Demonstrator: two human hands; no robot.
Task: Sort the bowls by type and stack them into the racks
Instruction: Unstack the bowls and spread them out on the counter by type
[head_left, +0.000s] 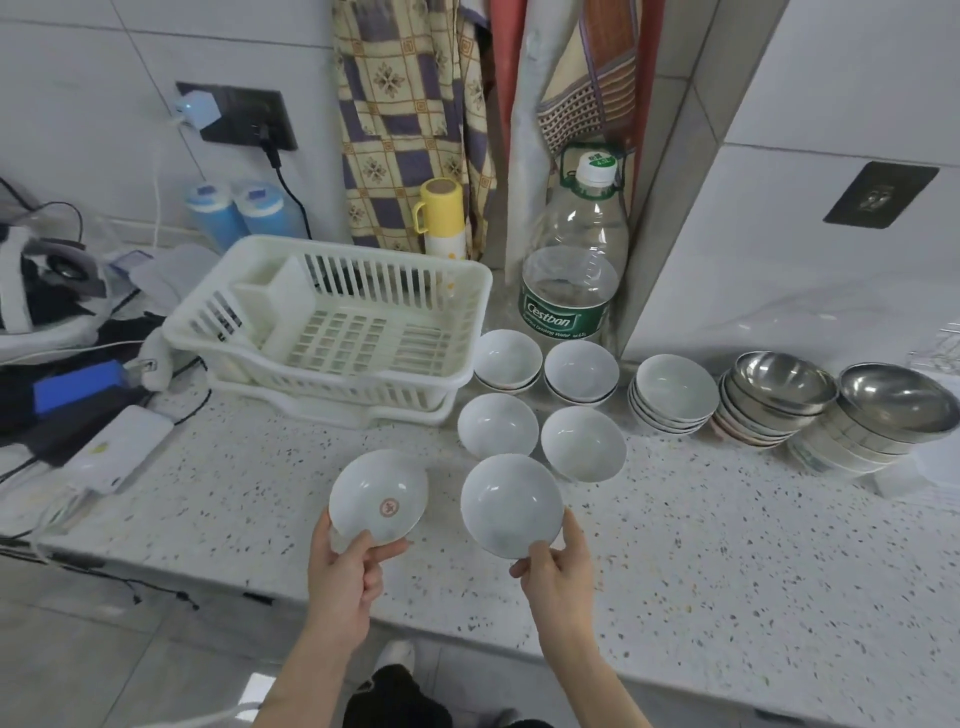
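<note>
Bowls are the whole business here, and none has reached the white plastic rack (332, 322), which sits at the back left of the speckled counter (675, 545) with nothing in it. In front of it, the left hand (345, 577) pinches a white bowl with a red emblem (378, 496) by its near rim, thumb inside, held just above the counter. Beside it the right hand (558, 569) grips a plain white bowl (511, 504) the same way. Behind these stand four more white bowls (540, 397), two apparently doubled up, then a short white stack (672, 395), then two steel stacks (831, 410) at the far right. Judging by this, the sorting has barely begun and all the racking is left.
</note>
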